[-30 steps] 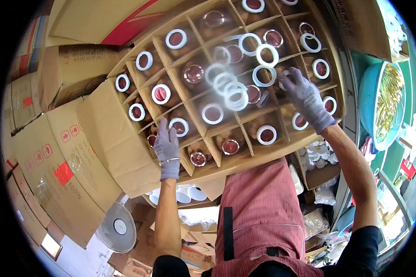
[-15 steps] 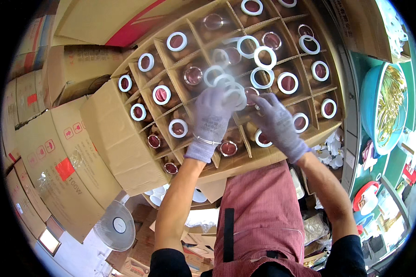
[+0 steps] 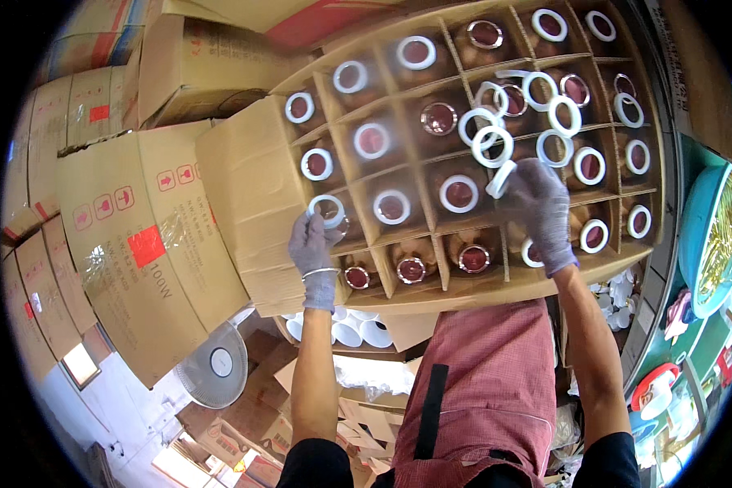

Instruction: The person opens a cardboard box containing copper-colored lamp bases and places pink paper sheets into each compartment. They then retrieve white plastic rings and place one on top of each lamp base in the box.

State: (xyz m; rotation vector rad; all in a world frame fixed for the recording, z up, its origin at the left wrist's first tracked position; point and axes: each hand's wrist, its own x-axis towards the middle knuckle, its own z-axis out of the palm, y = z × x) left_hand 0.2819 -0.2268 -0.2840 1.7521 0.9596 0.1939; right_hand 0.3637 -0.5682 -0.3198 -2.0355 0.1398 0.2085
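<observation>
A divided cardboard box [image 3: 244, 203] holds brown items with round dark-red tops [image 3: 411, 269]; many tops have a white ring [image 3: 392, 207] around them. At the left column, my left hand [image 3: 311, 248], in a grey-purple glove, is closed on the edge of a white ring [image 3: 327, 211] over one top. My right hand [image 3: 545, 215], gloved alike and partly blurred, has its fingertips closed on a tilted white ring [image 3: 500, 179]. Beside it, several loose rings [image 3: 492, 147] lie overlapping across the dividers. Some tops, as in the near row, show without a ring.
Closed cartons [image 3: 150, 244] are stacked at the left, above a grey fan [image 3: 211, 366]. White cups or shades [image 3: 358, 329] sit below the box's near edge. To the right, a turquoise basin [image 3: 703, 260] of gold-coloured strips stands on a green surface.
My left hand has moved left from the heap of rings to the left column. My right hand has shifted beside the loose rings. The view has swung, so the box appears farther right.
</observation>
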